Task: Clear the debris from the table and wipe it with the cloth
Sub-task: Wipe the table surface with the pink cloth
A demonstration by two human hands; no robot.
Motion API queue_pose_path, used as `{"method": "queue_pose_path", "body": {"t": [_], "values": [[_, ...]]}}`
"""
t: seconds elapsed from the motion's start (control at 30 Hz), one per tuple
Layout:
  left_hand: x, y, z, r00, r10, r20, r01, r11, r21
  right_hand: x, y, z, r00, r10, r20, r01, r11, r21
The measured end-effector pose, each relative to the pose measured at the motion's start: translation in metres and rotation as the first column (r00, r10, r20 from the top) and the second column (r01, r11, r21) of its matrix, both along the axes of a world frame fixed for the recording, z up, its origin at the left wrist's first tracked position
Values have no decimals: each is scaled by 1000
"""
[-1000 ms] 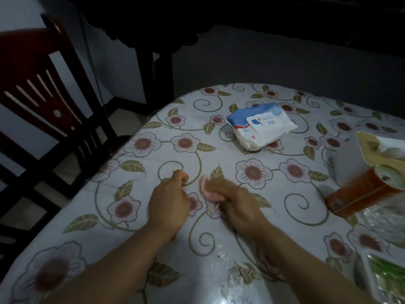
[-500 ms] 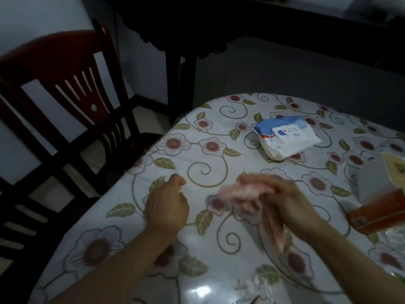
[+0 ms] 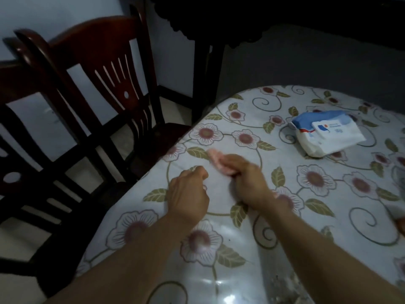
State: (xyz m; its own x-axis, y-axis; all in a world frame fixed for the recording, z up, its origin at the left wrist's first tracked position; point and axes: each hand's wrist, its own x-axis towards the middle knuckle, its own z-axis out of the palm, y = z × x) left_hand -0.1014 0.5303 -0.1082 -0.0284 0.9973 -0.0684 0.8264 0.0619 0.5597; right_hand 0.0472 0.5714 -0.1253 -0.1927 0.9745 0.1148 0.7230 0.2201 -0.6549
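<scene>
The right hand [image 3: 245,178] grips the pink cloth [image 3: 215,161] near the table's [image 3: 328,216] left edge; the left hand [image 3: 188,191] is curled, apparently empty. Wiping outward risks sweeping near-edge crumbs [image 3: 282,281] onto the floor.

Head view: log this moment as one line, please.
right hand: grips pink cloth on table | left hand: fingers curled, nothing visibly held | debris: near edge | wipes pack: untouched
</scene>
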Motion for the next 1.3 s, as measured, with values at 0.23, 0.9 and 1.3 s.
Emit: {"method": "queue_pose_path", "body": {"t": [0.23,0.9,1.3], "values": [[-18,-39,9,991,110,73,-109,994,-18,-6,-121,2,912,348,-220,-380,916,-126],[-83,-46,-13,970,195,145,-196,981,-8,-76,-21,-6,992,121,37,-124,988,87],[-95,-118,-2,984,147,105,-143,989,-45,-33,-189,41,836,513,-192,-543,727,-420]]}}
